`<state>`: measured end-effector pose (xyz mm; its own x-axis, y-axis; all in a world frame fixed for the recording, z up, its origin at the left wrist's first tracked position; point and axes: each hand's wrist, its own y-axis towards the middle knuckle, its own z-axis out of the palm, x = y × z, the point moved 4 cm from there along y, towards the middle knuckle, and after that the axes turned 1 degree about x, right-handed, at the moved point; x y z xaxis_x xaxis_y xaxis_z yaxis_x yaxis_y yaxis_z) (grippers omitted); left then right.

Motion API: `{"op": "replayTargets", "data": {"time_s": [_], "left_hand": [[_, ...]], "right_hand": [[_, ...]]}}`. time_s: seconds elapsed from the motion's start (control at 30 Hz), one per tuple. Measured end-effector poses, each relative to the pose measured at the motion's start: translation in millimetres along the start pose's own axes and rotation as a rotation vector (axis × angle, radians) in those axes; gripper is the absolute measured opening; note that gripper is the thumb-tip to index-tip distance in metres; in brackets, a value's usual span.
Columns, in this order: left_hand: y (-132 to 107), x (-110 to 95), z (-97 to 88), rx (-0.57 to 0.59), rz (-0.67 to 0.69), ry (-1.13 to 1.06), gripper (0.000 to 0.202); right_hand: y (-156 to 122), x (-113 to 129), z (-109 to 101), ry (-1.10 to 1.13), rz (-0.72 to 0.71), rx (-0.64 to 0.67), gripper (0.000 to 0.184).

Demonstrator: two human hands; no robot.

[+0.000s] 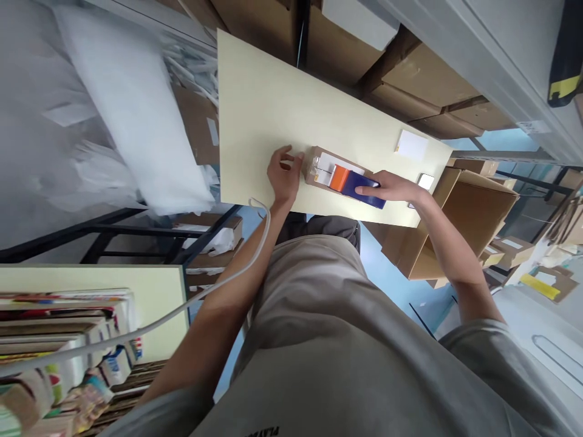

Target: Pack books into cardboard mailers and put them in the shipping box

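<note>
A long narrow cardboard box point(311, 171) lies on a pale yellow tabletop point(259, 91), with clear tape over its left end and a white label on top. My right hand point(387, 186) grips a flat navy-blue and orange object point(353, 183) resting over the box; its exact kind is hard to tell. Just left of the box's taped end is my left hand point(285, 173), fingers loosely curled and thumb apart, with nothing visible in it. Whether its thumb touches the box I cannot tell.
Toward the tabletop's right end lie a white card point(411, 145) and a phone point(425, 181). An open carton point(450, 224) stands beyond that edge. White packing sheet point(132, 103) hangs at left. A pale cable point(204, 291) crosses my left arm. Stacked cartons point(337, 48) line the back.
</note>
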<state>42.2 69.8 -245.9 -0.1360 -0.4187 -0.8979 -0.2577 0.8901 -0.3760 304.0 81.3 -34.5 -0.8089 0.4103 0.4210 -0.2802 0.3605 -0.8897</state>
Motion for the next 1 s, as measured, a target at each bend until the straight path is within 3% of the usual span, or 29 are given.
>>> {"op": "replayTargets", "data": {"time_s": [0.1, 0.2, 0.4, 0.53, 0.63, 0.83, 1.0], "left_hand": [[-11, -28, -3.9, 0.119, 0.109, 0.064, 0.026], [-23, -46, -0.6, 0.188, 0.125, 0.117, 0.025], [-31, -53, 3.8, 0.179, 0.016, 0.107, 0.016], [-33, -57, 3.7, 0.169, 0.012, 0.139, 0.014], [-33, -59, 4.0, 0.162, 0.006, 0.192, 0.016], [-32, -52, 6.4, 0.159, 0.015, 0.192, 0.022], [-33, -45, 9.2, 0.198, 0.065, 0.131, 0.028]], "right_hand": [[1, -1, 1, -0.004, -0.015, -0.008, 0.064], [5, -3, 1, -0.022, -0.007, -0.020, 0.058], [15, -10, 6, -0.018, 0.027, 0.002, 0.056], [1, -22, 7, 0.062, 0.042, 0.022, 0.055], [-26, -51, 4, 0.143, 0.109, 0.054, 0.060], [-91, -135, -3, 0.225, 0.232, 0.084, 0.074], [-89, -164, 2, 0.157, 0.293, 0.034, 0.073]]}}
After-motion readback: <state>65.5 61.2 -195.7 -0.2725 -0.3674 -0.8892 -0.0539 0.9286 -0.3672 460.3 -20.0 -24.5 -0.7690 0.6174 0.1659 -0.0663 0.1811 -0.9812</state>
